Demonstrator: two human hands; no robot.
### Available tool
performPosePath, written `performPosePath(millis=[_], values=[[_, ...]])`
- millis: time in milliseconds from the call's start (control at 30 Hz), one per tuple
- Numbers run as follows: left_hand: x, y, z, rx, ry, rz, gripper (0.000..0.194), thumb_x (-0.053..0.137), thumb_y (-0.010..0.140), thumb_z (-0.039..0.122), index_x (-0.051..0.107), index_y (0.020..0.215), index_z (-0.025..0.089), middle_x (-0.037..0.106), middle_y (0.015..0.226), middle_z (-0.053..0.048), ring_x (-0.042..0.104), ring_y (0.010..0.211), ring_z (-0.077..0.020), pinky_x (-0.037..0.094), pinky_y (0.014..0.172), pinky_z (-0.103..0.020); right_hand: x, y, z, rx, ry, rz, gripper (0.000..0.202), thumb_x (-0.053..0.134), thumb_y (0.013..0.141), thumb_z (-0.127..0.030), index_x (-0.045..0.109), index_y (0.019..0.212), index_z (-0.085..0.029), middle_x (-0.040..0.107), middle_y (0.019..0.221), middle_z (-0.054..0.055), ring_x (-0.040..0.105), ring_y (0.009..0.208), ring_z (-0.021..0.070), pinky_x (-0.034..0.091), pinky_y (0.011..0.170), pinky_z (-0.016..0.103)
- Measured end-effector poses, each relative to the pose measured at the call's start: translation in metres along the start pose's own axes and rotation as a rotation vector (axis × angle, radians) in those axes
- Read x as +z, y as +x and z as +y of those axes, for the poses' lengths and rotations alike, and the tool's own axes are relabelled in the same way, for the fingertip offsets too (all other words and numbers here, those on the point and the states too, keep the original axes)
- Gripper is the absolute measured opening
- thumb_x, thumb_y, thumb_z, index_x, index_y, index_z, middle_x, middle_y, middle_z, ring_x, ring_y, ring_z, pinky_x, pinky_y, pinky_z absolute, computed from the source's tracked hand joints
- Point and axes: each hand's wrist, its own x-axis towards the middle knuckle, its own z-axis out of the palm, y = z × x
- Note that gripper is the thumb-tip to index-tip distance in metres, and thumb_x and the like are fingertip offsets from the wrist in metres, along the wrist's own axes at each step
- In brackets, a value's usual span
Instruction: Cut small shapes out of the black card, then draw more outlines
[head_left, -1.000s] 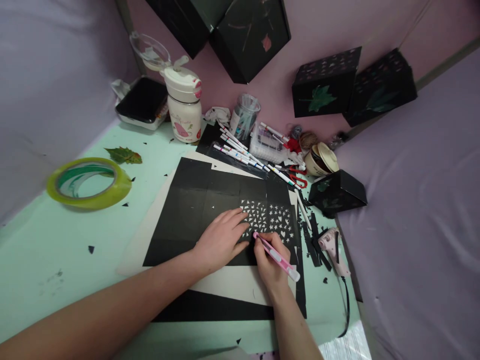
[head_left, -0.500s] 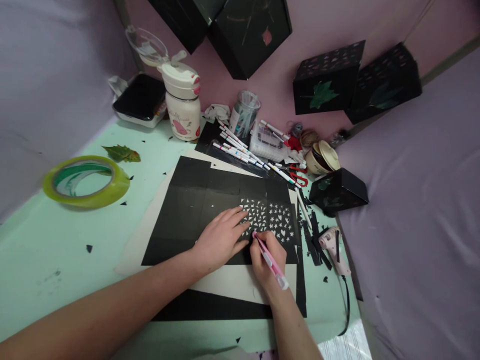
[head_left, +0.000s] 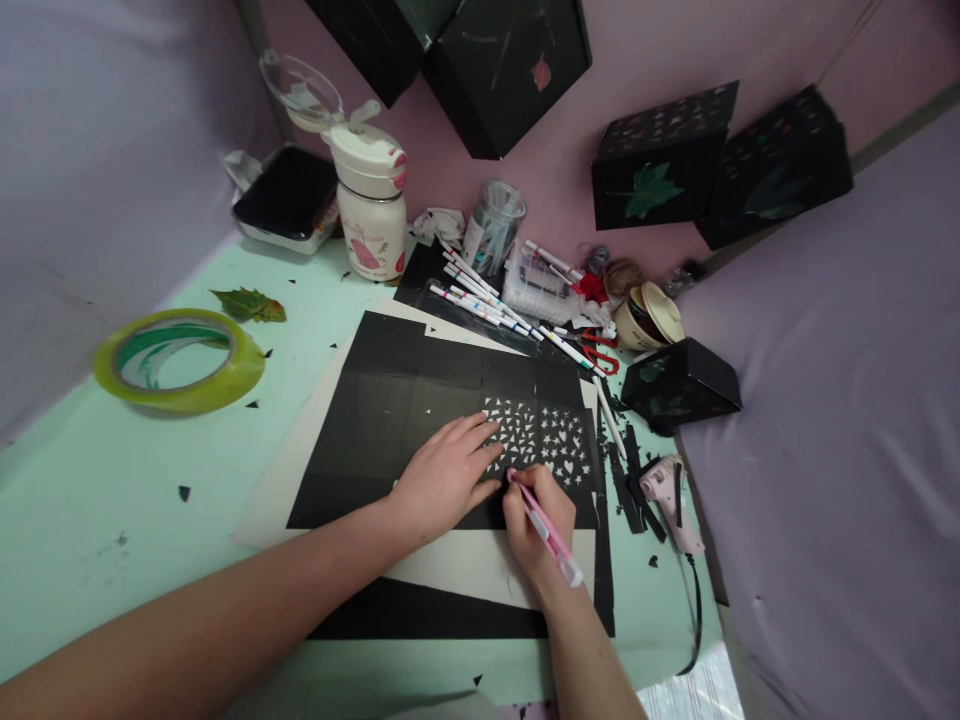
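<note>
Black paper (head_left: 352, 430) lies beneath the flattened left hand (head_left: 441, 482) and the right hand (head_left: 555, 506), which grips a pink tool (head_left: 549, 535).

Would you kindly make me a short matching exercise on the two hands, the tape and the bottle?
Column one:
1. Left hand
2. Right hand
3. Tape
4. Bottle

Column two:
A. Lying beside a leaf
B. Gripping a pink tool
C. Standing upright
D. Spread on the black sheet

Pairs: 1-D, 2-B, 3-A, 4-C
</note>
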Motion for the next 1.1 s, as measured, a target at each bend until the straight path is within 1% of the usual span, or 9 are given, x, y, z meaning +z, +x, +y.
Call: performPosePath(millis=[167,367,467,600,667,800,967,1100], values=[[-0.0002,0.0002,0.0000,-0.003,0.002,-0.001,0.033,0.063,0.086,0.029,0.062,0.116,0.017,0.054,0.138,-0.010,0.040,0.134,-0.0292,0.035,0.110,-0.046,0.0005,-0.0025,0.0023,0.012,-0.009,-0.002,0.012,0.049,0.085,-0.013,0.048,0.078,-0.022,0.054,0.069,0.000,0.050,0.056,0.0141,0.040,0.056,0.027],[0.0003,-0.0001,-0.0008,0.000,0.013,0.004,0.031,0.060,0.088,0.031,0.062,0.117,0.018,0.053,0.138,-0.009,0.040,0.134,-0.0278,0.035,0.110,-0.046,0.0020,-0.0050,0.0030,-0.022,-0.023,0.025,0.012,0.049,0.087,-0.012,0.048,0.078,-0.021,0.053,0.068,-0.001,0.050,0.057,0.0129,0.041,0.056,0.025],[0.0009,-0.0002,-0.0009,0.004,0.022,0.003,0.033,0.062,0.087,0.029,0.062,0.117,0.017,0.053,0.138,-0.010,0.040,0.134,-0.0284,0.035,0.110,-0.045,0.0033,-0.0059,0.0004,-0.063,-0.063,0.049,0.014,0.052,0.087,-0.011,0.047,0.077,-0.021,0.052,0.067,-0.001,0.050,0.057,0.0122,0.041,0.056,0.025],[0.0012,-0.0005,-0.0007,0.014,0.029,0.003,0.033,0.061,0.087,0.028,0.062,0.117,0.016,0.053,0.138,-0.010,0.040,0.134,-0.0287,0.036,0.110,-0.046,0.0054,-0.0068,-0.0033,-0.153,-0.177,0.099,0.020,0.055,0.087,-0.009,0.045,0.074,-0.021,0.049,0.064,-0.002,0.048,0.055,0.0117,0.040,0.055,0.024],[0.0009,-0.0007,-0.0004,0.017,0.032,0.003,0.032,0.061,0.087,0.027,0.062,0.117,0.016,0.053,0.138,-0.010,0.040,0.134,-0.0287,0.036,0.110,-0.046,0.0061,-0.0069,-0.0043,-0.178,-0.213,0.100,0.021,0.055,0.087,-0.008,0.045,0.073,-0.021,0.048,0.063,-0.002,0.048,0.055,0.0117,0.040,0.055,0.024],[-0.0002,-0.0006,0.0001,0.020,0.037,0.000,0.032,0.061,0.087,0.027,0.062,0.117,0.016,0.054,0.138,-0.011,0.041,0.133,-0.0290,0.036,0.109,-0.046,0.0068,-0.0067,-0.0043,-0.170,-0.215,0.078,0.020,0.054,0.089,-0.009,0.046,0.075,-0.021,0.048,0.064,-0.002,0.048,0.056,0.0116,0.041,0.056,0.024],[-0.0007,-0.0002,0.0004,0.019,0.041,-0.001,0.032,0.060,0.088,0.028,0.063,0.117,0.016,0.054,0.137,-0.011,0.041,0.133,-0.0289,0.036,0.109,-0.047,0.0077,-0.0067,-0.0026,-0.154,-0.203,0.053,0.016,0.053,0.090,-0.010,0.049,0.079,-0.020,0.051,0.068,0.000,0.051,0.060,0.0124,0.043,0.059,0.024],[-0.0005,0.0001,0.0004,0.020,0.044,-0.002,0.032,0.060,0.088,0.028,0.063,0.116,0.015,0.054,0.137,-0.011,0.041,0.133,-0.0290,0.035,0.110,-0.047,0.0084,-0.0054,-0.0024,-0.144,-0.190,0.050,0.018,0.052,0.091,-0.010,0.047,0.078,-0.020,0.052,0.069,0.001,0.052,0.061,0.0126,0.043,0.059,0.024]])
